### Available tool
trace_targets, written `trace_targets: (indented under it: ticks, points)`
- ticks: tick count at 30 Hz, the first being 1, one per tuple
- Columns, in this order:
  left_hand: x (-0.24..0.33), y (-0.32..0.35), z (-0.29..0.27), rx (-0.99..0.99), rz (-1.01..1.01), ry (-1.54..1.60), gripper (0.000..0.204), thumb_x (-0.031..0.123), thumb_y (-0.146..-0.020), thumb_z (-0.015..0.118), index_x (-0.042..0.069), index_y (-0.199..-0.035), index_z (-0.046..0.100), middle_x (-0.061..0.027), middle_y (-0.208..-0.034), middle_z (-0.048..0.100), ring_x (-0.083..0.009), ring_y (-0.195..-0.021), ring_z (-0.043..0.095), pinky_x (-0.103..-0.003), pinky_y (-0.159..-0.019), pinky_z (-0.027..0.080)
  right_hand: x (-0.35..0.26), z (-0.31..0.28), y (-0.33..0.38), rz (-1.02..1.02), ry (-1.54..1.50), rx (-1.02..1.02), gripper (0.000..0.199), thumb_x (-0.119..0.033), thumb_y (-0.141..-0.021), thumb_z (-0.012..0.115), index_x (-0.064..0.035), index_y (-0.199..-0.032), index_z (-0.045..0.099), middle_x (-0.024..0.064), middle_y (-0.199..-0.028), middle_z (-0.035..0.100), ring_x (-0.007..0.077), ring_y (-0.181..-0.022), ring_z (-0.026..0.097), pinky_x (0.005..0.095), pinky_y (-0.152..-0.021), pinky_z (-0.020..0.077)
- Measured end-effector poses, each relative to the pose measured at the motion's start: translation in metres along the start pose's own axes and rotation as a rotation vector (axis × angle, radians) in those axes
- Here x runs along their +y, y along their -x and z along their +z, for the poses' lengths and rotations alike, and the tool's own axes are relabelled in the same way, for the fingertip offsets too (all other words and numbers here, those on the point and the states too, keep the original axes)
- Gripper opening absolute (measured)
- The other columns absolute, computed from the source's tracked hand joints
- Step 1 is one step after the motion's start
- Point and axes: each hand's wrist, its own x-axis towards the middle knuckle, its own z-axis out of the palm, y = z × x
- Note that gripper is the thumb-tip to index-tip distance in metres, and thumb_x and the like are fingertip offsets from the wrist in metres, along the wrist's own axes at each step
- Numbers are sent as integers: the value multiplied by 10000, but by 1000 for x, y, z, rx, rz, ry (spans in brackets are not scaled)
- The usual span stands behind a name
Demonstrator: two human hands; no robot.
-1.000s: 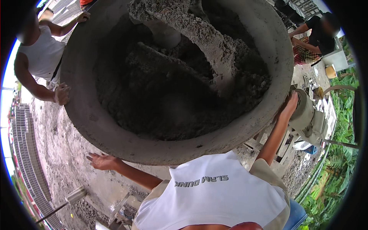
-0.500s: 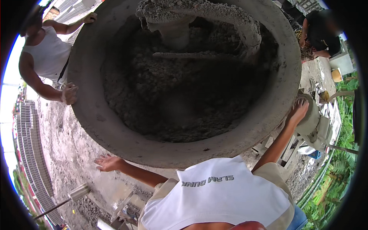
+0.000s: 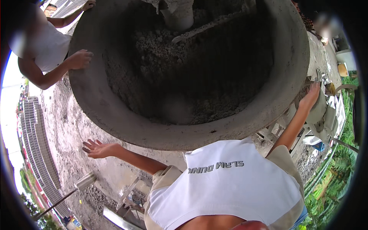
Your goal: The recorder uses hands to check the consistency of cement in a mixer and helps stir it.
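Observation:
A large round mixer drum [image 3: 149,134] with a thick grey rim stands in front of me. Dry-looking grey mix [image 3: 161,57] lies in it beneath a crusted mixing arm [image 3: 214,27] and a central post [image 3: 178,17], partly cut off by the top edge. My left hand [image 3: 100,148] is held out at the drum's lower left, fingers spread, palm upward, with nothing in it. Beside the drum's right outer side is my right hand [image 3: 309,97], its fingers stretched out and holding nothing. Whether it touches the rim I cannot tell.
A co-worker in a white tank top [image 3: 48,46] stands at the left, with hands at the drum's rim. Another person [image 3: 326,25] is at the far right. Stacked grey blocks [image 3: 36,142], a roller-ended rod [image 3: 85,181], machine parts [image 3: 320,119] and green plants [image 3: 337,172] surround the drum.
Both my hands have spread outward, away from the drum's middle. The mixing arm sits higher in view and at a different angle. The co-worker's nearer hand has moved up and inward over the rim.

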Motion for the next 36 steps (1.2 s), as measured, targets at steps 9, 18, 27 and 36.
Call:
trace_targets:
  ticks: [9,18,27,36]
  points:
    - [43,-13,117,-1097,138,-90,580,409,-989,234,-29,-878,598,-126,-782,640,-227,-743,626,-344,-771,473,-52,83,7,-328,-49,-216,440,-204,-903,471,29,-1276,477,175,-1064,645,222,-865,665,317,-738,520]
    - [5,33,161,-1666,207,-531,426,280,-981,416,-49,-786,605,-88,-675,597,-145,-665,566,-295,-651,453,-3,85,13,89,1057,-1137,460,-407,-913,474,-103,-1246,561,51,-1074,638,119,-806,599,259,-686,444]
    - [0,72,156,-1846,430,-695,349,247,-931,501,-21,-711,536,-118,-564,496,-210,-502,463,-320,-541,385,0,83,11,218,945,-1116,525,-490,-894,468,-119,-1254,557,64,-1114,631,136,-853,603,288,-780,451]
    - [-5,73,155,-1936,476,-675,334,246,-905,539,-38,-731,560,-200,-608,503,-377,-578,482,-400,-556,385,4,84,3,204,967,-1181,546,-526,-883,465,-148,-1267,553,63,-1151,622,143,-925,609,294,-822,447]
